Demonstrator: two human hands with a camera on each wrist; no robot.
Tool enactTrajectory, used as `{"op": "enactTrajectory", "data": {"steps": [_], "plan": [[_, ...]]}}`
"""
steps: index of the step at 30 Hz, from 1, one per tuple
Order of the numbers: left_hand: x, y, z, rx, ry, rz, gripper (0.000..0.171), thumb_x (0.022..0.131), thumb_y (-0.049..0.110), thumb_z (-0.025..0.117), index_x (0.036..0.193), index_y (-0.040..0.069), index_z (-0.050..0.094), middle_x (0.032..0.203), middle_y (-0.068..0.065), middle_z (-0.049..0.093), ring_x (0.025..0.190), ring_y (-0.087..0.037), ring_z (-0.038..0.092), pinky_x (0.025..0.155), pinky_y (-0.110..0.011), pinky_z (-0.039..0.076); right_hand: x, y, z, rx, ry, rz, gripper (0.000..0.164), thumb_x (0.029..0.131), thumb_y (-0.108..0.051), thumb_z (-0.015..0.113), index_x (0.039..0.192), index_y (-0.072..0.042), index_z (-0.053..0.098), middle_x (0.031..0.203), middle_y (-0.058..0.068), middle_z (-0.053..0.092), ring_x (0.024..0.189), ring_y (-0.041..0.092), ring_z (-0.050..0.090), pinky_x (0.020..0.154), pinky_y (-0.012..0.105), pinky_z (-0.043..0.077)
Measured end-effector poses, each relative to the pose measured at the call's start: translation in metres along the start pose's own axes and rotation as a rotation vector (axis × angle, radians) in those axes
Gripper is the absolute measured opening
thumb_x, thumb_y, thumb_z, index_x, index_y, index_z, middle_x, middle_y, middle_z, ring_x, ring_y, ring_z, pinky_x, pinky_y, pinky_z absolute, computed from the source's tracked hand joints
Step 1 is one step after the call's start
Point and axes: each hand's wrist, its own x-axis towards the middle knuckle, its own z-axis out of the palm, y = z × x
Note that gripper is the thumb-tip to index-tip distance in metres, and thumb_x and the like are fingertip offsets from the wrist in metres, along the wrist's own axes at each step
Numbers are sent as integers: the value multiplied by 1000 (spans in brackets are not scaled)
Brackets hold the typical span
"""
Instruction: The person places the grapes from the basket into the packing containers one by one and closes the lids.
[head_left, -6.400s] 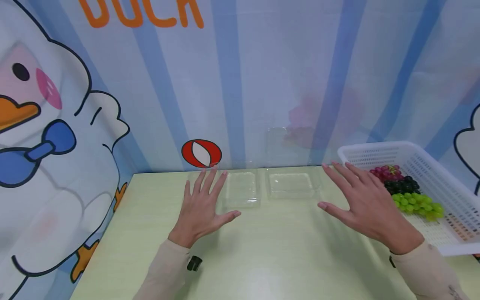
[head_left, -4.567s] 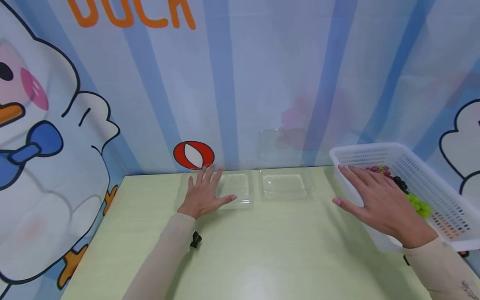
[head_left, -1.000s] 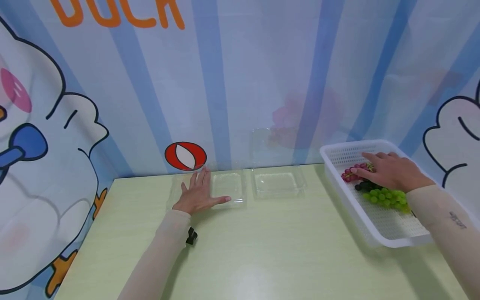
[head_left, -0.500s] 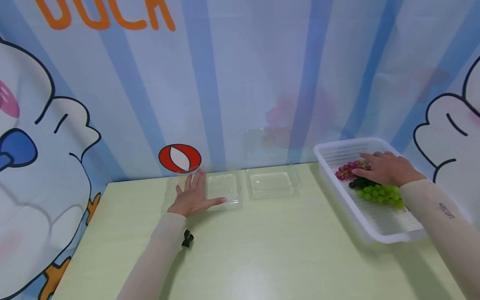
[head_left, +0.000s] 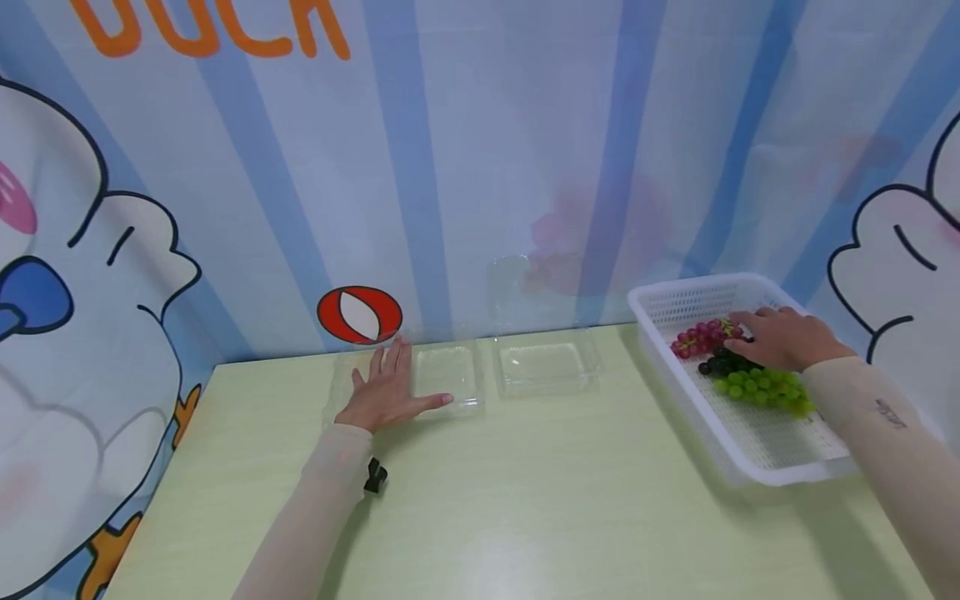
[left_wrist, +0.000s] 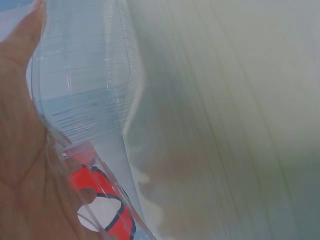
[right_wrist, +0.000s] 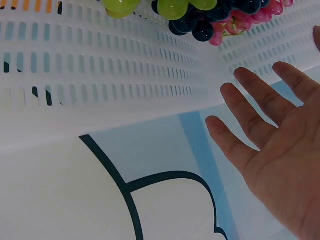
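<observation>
My left hand [head_left: 384, 392] lies over the left side of a clear plastic box [head_left: 446, 375] at the table's back edge. Its fingers are stretched out, the thumb spread to the right. In the left wrist view the hand [left_wrist: 20, 140] touches the clear plastic. My right hand [head_left: 787, 339] is over the grapes in a white basket [head_left: 750, 462]. Pink grapes [head_left: 697, 339] lie nearest the thumb, dark grapes [head_left: 720, 364] lie partly under the hand, and green grapes [head_left: 765, 390] are in front. In the right wrist view the hand [right_wrist: 280, 145] has spread fingers and holds nothing.
A second clear box [head_left: 543, 367] stands right of the first, its lid [head_left: 532, 292] upright against the printed backdrop [head_left: 487, 150]. The pale table [head_left: 510, 500] stretches in front of both boxes. The basket has raised, slotted walls [right_wrist: 90, 65].
Over the earlier frames my right hand moved from above the table into the basket. Lately its thumb has shifted slightly right, uncovering more pink grapes. My left hand settled over the left box's side.
</observation>
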Motion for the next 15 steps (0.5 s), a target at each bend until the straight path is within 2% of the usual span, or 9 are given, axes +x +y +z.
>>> {"op": "enactTrajectory", "data": {"steps": [5, 13, 15], "plan": [[0, -1, 0, 0, 4, -2, 132, 76, 90, 52, 164, 6, 2, 172, -12, -2, 155, -45, 2, 108, -83, 5, 7, 4, 7, -13, -15, 27, 60, 102, -34, 56, 149, 2, 43, 142, 41, 43, 125, 64, 41, 97, 76, 38], [0, -1, -1, -5, 1, 3, 132, 76, 90, 52, 164, 6, 2, 172, -13, -2, 154, -46, 2, 107, -84, 4, 10, 11, 16, -20, -40, 41, 65, 98, -27, 64, 152, 0, 40, 142, 42, 43, 122, 65, 44, 94, 76, 40], [0, 0, -1, -11, -1, 1, 132, 75, 90, 53, 164, 6, 2, 172, -12, -2, 154, -46, 2, 107, -84, 4, 10, 12, 17, -21, -38, 34, 65, 96, -23, 66, 151, 2, 41, 138, 41, 47, 119, 63, 48, 92, 75, 43]]}}
